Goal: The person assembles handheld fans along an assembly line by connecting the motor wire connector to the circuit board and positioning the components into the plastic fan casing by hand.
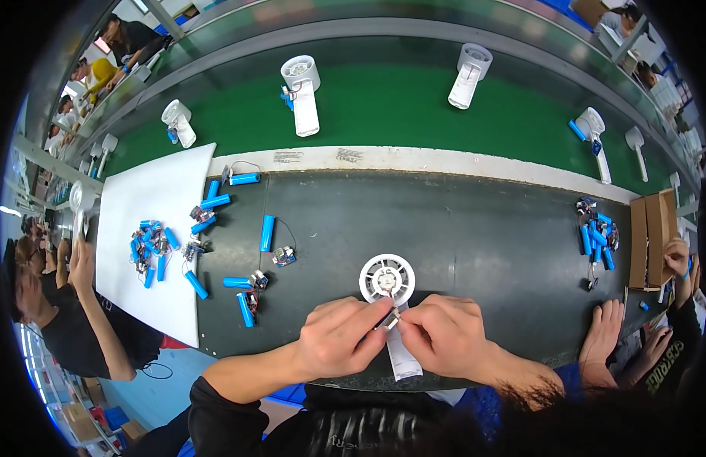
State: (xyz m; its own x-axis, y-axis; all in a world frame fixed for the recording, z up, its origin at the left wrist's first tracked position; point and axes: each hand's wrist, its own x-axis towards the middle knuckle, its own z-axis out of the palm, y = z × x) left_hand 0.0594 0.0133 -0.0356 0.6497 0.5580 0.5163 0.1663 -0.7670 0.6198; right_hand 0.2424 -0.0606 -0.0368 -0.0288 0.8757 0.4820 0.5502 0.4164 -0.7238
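Observation:
A white handheld fan body lies on the dark bench in front of me, its round, vented head away from me and its white handle toward me. Over the neck, a small circuit board is pinched in the fingertips of my left hand. My right hand is closed at the board's right side, thumb and forefinger pressed together; whatever they pinch is too small to make out. Both hands partly cover the fan's neck and handle.
Blue battery cells wired to boards lie left, on a white foam sheet, and right. Behind a pale ledge, a green conveyor carries several white fans. A cardboard box and co-workers' hands are at right.

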